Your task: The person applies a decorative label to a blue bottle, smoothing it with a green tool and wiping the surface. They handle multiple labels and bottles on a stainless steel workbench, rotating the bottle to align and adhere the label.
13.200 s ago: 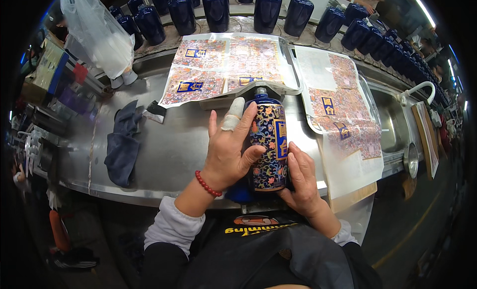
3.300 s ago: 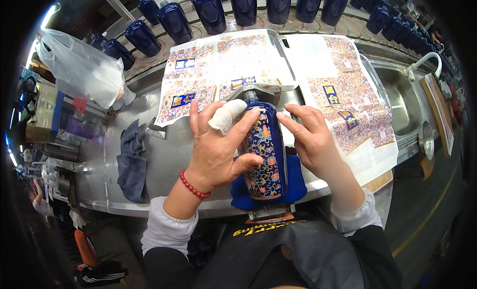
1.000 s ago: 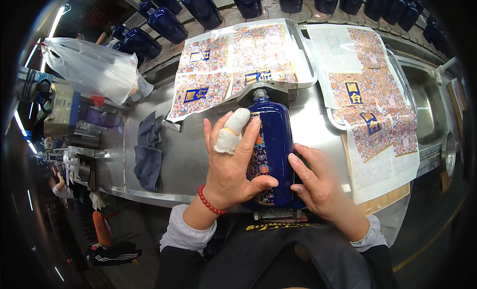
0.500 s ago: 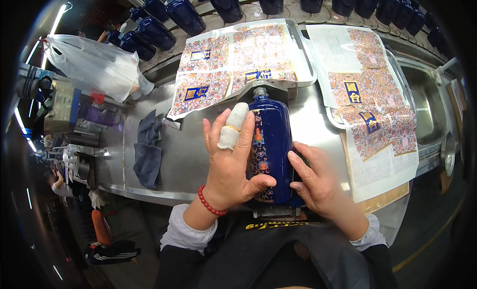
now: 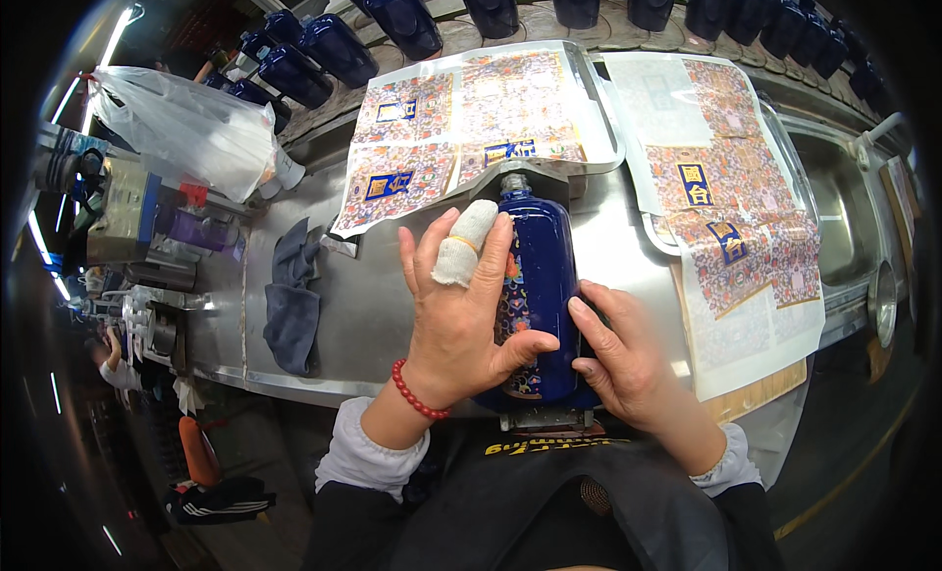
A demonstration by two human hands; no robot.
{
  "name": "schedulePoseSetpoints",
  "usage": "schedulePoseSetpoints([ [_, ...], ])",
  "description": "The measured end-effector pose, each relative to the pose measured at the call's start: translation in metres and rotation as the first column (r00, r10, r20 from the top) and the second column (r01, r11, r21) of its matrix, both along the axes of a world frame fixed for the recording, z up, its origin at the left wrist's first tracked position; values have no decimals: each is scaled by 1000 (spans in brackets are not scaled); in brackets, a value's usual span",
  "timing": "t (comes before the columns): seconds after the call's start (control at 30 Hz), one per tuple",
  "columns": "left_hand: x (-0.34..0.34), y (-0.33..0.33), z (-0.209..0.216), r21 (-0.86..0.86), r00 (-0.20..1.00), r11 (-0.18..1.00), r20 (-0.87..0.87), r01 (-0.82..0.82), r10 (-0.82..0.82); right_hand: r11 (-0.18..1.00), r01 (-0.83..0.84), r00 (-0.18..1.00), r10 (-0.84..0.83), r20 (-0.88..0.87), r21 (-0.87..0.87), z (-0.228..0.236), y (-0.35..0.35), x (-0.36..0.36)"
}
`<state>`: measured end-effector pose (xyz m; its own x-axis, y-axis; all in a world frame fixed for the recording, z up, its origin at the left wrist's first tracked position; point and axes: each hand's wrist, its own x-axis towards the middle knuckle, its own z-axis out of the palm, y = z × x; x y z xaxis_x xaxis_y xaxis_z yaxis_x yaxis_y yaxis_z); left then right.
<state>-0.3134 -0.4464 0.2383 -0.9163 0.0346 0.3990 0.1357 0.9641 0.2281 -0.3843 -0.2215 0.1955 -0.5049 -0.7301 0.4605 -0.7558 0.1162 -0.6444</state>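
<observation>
A dark blue glass bottle (image 5: 549, 267) lies on its back with its neck pointing away from me, its base toward my apron. A colourful patterned decal (image 5: 520, 326) covers its left part. Spread fingers of my left hand (image 5: 456, 326) rest flat on that left side, the thumb reaching across the front. One finger wears a white cloth finger cover (image 5: 465, 245) held by a yellow band. My right hand (image 5: 628, 360) grips the bottle's right edge with thumb and fingertips; its other fingers are partly hidden.
Printed decal sheets lie on a tray (image 5: 610, 144) beyond the bottle; another stack of decal sheets (image 5: 736, 179) lies to the right. A grey cloth (image 5: 292, 296) rests on the metal table (image 5: 363, 321). Several blue bottles stand on a slatted conveyor (image 5: 535, 36). A sink (image 5: 834, 218) is far right.
My left hand has slid slightly up and right over the bottle, its thumb further across the front. The right hand stays put. Bottles on the conveyor have shifted along it.
</observation>
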Motion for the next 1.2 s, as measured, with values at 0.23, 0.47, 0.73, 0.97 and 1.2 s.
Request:
schedulePoseSetpoints([
  [0.23,3,2,3,-53,998,999,55,-11,14,1000,14,1000,-14,-15,10,1,-1,2],
  [0.47,2,6,1,-72,999,997,37,-17,20,1000,24,999,-23,-34,9,1,-1,4],
  [0.73,2,3,-3,79,999,997,33,1,-4,999,38,998,-38,-56,9,2,-2,6],
  [0.97,1,4,-11,65,1000,998,15,15,-16,998,50,998,-49,-40,25,-1,-1,8],
  [1.2,30,13,-27,235,1000,972,4,20,-21,997,61,998,-61,1,41,-5,-1,11],
])
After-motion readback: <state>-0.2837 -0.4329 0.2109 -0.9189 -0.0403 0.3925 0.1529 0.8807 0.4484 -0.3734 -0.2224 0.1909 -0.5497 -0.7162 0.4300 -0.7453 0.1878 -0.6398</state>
